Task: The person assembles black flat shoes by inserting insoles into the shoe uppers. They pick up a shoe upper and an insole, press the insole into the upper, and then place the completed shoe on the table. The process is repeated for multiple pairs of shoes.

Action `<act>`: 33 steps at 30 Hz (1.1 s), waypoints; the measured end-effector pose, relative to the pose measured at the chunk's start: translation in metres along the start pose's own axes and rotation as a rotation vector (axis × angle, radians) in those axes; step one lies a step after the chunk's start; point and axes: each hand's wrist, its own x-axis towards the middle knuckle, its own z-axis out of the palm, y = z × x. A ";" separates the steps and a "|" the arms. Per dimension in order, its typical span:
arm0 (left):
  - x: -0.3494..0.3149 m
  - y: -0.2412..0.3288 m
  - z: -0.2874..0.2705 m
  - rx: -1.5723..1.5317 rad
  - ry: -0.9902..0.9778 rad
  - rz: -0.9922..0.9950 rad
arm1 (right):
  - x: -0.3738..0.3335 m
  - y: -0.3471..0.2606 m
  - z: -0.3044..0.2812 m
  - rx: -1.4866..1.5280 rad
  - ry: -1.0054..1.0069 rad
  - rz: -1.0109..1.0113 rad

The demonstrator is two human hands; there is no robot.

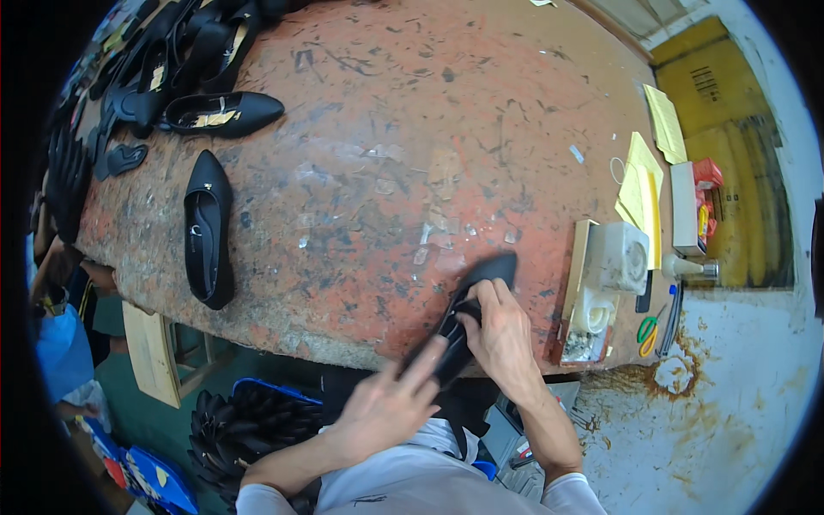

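Observation:
A black pointed flat shoe (450,354) is tilted at the table's front edge, its toe pointing away and to the right. My right hand (502,335) is closed around its side, with fingertips over the shoe's opening. My left hand (382,410) is at the heel end, smeared by motion. Its index finger stretches toward the inside of the shoe; whether the hand grips anything is unclear. Another black flat shoe (209,236), with a small ornament on its toe, stands on the table to the left.
More black shoes (227,116) are heaped at the far left, near another person's arm (60,257). On the right stand a tray (577,283) with a whitish container (620,257), yellow papers (639,189) and scissors (648,335). Many dark shoes (232,438) fill a blue container below the table.

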 end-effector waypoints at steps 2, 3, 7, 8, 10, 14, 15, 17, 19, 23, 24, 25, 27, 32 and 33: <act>0.006 0.001 0.048 -0.022 0.079 0.069 | -0.012 -0.019 -0.006 -0.029 0.018 -0.009; 0.015 -0.003 0.067 -0.051 0.137 0.052 | -0.040 -0.029 -0.007 -0.119 -0.094 -0.011; 0.038 -0.004 0.094 0.136 0.236 0.029 | -0.077 -0.042 0.003 -0.192 -0.201 -0.064; 0.044 -0.004 0.093 0.117 0.184 0.009 | -0.060 -0.032 0.015 -0.150 -0.184 -0.040; 0.051 0.000 0.086 0.034 0.015 -0.057 | -0.020 -0.018 0.028 -0.069 -0.138 0.001; 0.049 -0.002 0.099 -0.026 -0.038 -0.082 | -0.068 -0.033 0.019 -0.214 -0.128 -0.033; 0.050 -0.003 0.100 -0.045 -0.027 -0.077 | -0.056 -0.024 0.023 -0.205 -0.078 -0.032; 0.052 -0.003 0.105 -0.072 -0.047 -0.108 | -0.029 -0.008 0.035 -0.169 -0.020 0.001; 0.051 -0.004 0.098 -0.008 -0.063 -0.106 | 0.007 -0.010 0.024 -0.118 -0.150 0.043; 0.047 -0.006 0.108 0.132 0.133 -0.015 | -0.019 -0.010 0.039 -0.191 0.021 -0.142; 0.046 -0.010 0.120 0.080 0.142 0.009 | -0.023 -0.009 0.041 -0.258 0.074 -0.128; 0.050 -0.004 0.110 0.057 0.066 -0.012 | -0.021 -0.006 0.039 -0.324 0.113 -0.108; 0.055 0.009 0.071 0.049 -0.156 -0.122 | 0.030 -0.012 0.026 -0.163 -0.260 0.183; 0.047 0.006 0.077 0.011 -0.020 -0.090 | 0.028 -0.016 0.040 -0.288 -0.178 0.075; 0.043 0.000 0.072 0.039 0.083 -0.043 | 0.029 -0.016 0.038 -0.210 -0.211 0.050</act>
